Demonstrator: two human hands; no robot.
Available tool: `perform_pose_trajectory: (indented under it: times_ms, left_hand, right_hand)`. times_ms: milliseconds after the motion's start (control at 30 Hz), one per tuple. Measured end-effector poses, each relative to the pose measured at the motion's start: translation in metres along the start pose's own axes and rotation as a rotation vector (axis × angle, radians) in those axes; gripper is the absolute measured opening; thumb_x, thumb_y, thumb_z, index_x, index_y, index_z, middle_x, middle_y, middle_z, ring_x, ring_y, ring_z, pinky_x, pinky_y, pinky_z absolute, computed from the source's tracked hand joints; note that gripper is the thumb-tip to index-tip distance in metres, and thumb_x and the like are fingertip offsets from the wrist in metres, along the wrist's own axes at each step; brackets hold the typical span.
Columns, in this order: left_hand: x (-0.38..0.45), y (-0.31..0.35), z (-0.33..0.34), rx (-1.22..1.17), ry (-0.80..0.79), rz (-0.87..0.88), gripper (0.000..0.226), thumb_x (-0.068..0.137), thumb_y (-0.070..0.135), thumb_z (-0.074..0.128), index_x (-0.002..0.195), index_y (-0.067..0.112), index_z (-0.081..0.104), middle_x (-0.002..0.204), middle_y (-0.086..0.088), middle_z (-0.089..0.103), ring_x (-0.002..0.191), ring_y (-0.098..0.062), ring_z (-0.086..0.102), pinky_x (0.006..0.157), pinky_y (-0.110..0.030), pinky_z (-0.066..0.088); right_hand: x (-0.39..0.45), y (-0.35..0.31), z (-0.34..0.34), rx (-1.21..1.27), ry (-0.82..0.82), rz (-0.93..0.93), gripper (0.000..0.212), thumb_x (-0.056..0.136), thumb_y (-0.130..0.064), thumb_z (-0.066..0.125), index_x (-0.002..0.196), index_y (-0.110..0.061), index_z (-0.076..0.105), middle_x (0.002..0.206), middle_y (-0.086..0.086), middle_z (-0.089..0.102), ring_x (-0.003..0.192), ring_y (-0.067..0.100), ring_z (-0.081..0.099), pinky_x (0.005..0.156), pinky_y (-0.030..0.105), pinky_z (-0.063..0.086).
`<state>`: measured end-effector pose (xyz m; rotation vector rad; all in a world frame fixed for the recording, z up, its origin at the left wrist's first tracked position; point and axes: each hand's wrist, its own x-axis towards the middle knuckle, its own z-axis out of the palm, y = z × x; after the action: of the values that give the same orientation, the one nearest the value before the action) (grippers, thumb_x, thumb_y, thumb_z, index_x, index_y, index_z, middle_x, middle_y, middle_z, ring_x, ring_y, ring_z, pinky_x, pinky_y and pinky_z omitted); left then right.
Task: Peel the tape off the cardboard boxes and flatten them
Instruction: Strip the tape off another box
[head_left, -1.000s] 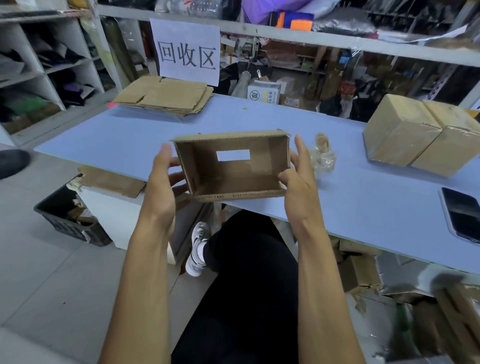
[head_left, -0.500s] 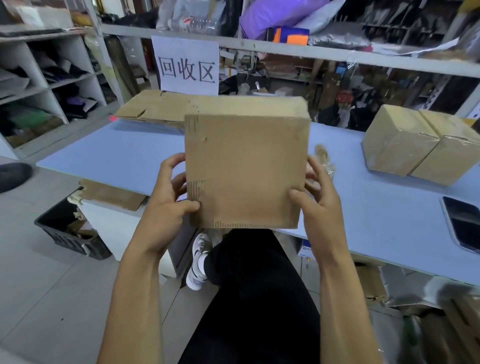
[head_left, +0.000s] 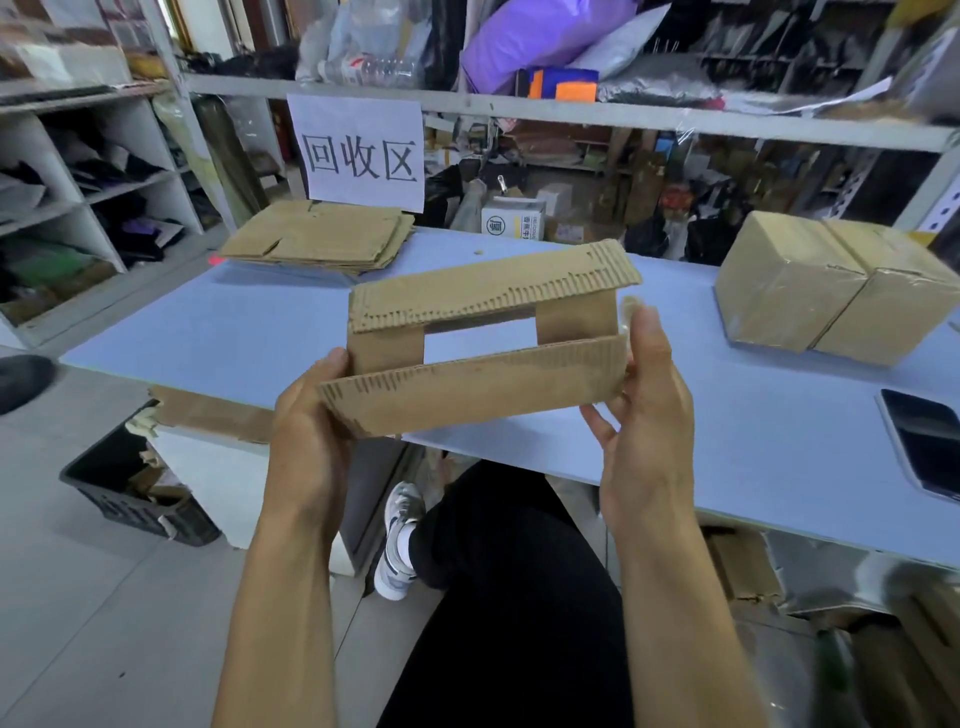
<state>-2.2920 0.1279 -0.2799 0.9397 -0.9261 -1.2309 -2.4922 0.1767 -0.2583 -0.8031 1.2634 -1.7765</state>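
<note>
I see the blue table (head_left: 260, 322). Far left of its centre lies a stack of flattened cardboard (head_left: 317, 244); far right, two taped boxes (head_left: 831, 291) touching; nearer than those, a phone (head_left: 924, 441) at the right edge.

The cardboard box (head_left: 467, 358) has rotated from a broad flat face toward the camera to an open end, both flaps spread; hands repositioned at its sides.
</note>
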Motion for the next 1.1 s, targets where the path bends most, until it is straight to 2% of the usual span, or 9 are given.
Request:
perform_pose_trajectory:
  times_ms: [133, 267, 333, 467, 567, 733, 900, 1000, 1100]
  left_hand:
    - [-0.002, 0.003, -0.006, 0.013, -0.092, 0.022, 0.028, 0.083, 0.028, 0.060, 0.098, 0.005, 0.058, 0.091, -0.014, 0.059, 0.090, -0.027, 0.054, 0.089, -0.044, 0.039]
    - [-0.009, 0.014, -0.018, 0.122, -0.191, -0.015, 0.040, 0.083, 0.032, 0.060, 0.113, 0.007, 0.066, 0.112, -0.010, 0.072, 0.106, -0.021, 0.064, 0.106, -0.039, 0.045]
    - [-0.013, 0.018, -0.017, 0.249, -0.268, -0.019, 0.048, 0.078, 0.044, 0.066, 0.117, 0.017, 0.069, 0.120, -0.003, 0.072, 0.113, -0.014, 0.065, 0.102, -0.035, 0.046]
    - [-0.012, 0.011, 0.004, 0.728, 0.083, 0.026, 0.061, 0.060, 0.056, 0.083, 0.108, 0.024, 0.063, 0.099, 0.013, 0.069, 0.095, -0.006, 0.064, 0.081, -0.030, 0.047]
    - [-0.015, 0.004, 0.020, 0.925, 0.328, 0.043, 0.047, 0.073, 0.047, 0.083, 0.101, 0.023, 0.054, 0.089, 0.017, 0.059, 0.089, -0.017, 0.058, 0.073, -0.035, 0.041]
    - [-0.011, -0.002, 0.017, 0.905, 0.262, 0.166, 0.025, 0.076, 0.043, 0.071, 0.096, 0.030, 0.063, 0.092, 0.016, 0.068, 0.095, -0.016, 0.064, 0.080, -0.037, 0.048]
    - [-0.015, 0.007, 0.012, 0.791, 0.037, 0.273, 0.017, 0.084, 0.030, 0.057, 0.067, 0.033, 0.060, 0.062, 0.025, 0.061, 0.067, 0.004, 0.058, 0.062, -0.013, 0.041]
    - [-0.014, 0.006, 0.013, 0.739, -0.047, 0.246, 0.015, 0.081, 0.034, 0.053, 0.080, 0.028, 0.066, 0.071, 0.020, 0.065, 0.071, 0.001, 0.058, 0.065, -0.019, 0.039]
    - [-0.011, 0.002, 0.012, 0.688, -0.054, 0.231, 0.019, 0.080, 0.036, 0.055, 0.090, 0.028, 0.068, 0.078, 0.020, 0.068, 0.077, 0.001, 0.062, 0.071, -0.024, 0.044]
  right_hand:
    - [0.007, 0.002, -0.009, 0.037, -0.089, 0.067, 0.029, 0.076, -0.039, 0.062, 0.097, -0.020, 0.058, 0.110, -0.008, 0.072, 0.117, 0.012, 0.064, 0.112, 0.041, 0.042]
    - [0.011, 0.003, -0.025, 0.031, -0.275, 0.067, 0.043, 0.076, -0.017, 0.061, 0.118, -0.006, 0.058, 0.107, 0.001, 0.069, 0.113, 0.015, 0.064, 0.111, 0.036, 0.043]
    - [0.012, 0.004, -0.025, -0.002, -0.345, 0.049, 0.051, 0.076, -0.011, 0.059, 0.127, -0.007, 0.059, 0.112, 0.003, 0.069, 0.109, 0.015, 0.063, 0.107, 0.036, 0.045]
    - [0.008, 0.010, -0.012, -0.222, -0.403, -0.025, 0.057, 0.075, -0.004, 0.060, 0.128, -0.026, 0.059, 0.123, 0.007, 0.064, 0.109, 0.014, 0.062, 0.095, 0.036, 0.050]
    - [0.001, 0.011, 0.002, -0.382, -0.269, -0.063, 0.058, 0.083, -0.005, 0.068, 0.130, -0.033, 0.053, 0.117, -0.016, 0.067, 0.103, 0.003, 0.065, 0.094, 0.035, 0.055]
    - [-0.001, 0.017, 0.008, -0.511, 0.018, -0.082, 0.044, 0.078, -0.033, 0.083, 0.113, -0.033, 0.058, 0.098, -0.024, 0.065, 0.087, -0.018, 0.058, 0.071, 0.013, 0.045]
    - [0.006, 0.020, -0.001, -0.651, 0.121, 0.016, 0.050, 0.070, -0.050, 0.085, 0.105, -0.031, 0.056, 0.102, -0.016, 0.065, 0.094, 0.009, 0.064, 0.082, 0.033, 0.053]
    - [0.011, 0.026, -0.004, -0.747, 0.170, 0.040, 0.061, 0.071, -0.051, 0.083, 0.119, -0.025, 0.056, 0.110, -0.006, 0.065, 0.097, 0.019, 0.060, 0.082, 0.034, 0.049]
    - [0.012, 0.027, -0.006, -0.777, 0.171, 0.010, 0.045, 0.080, -0.035, 0.077, 0.118, -0.023, 0.056, 0.107, -0.004, 0.066, 0.088, 0.018, 0.057, 0.074, 0.029, 0.042]
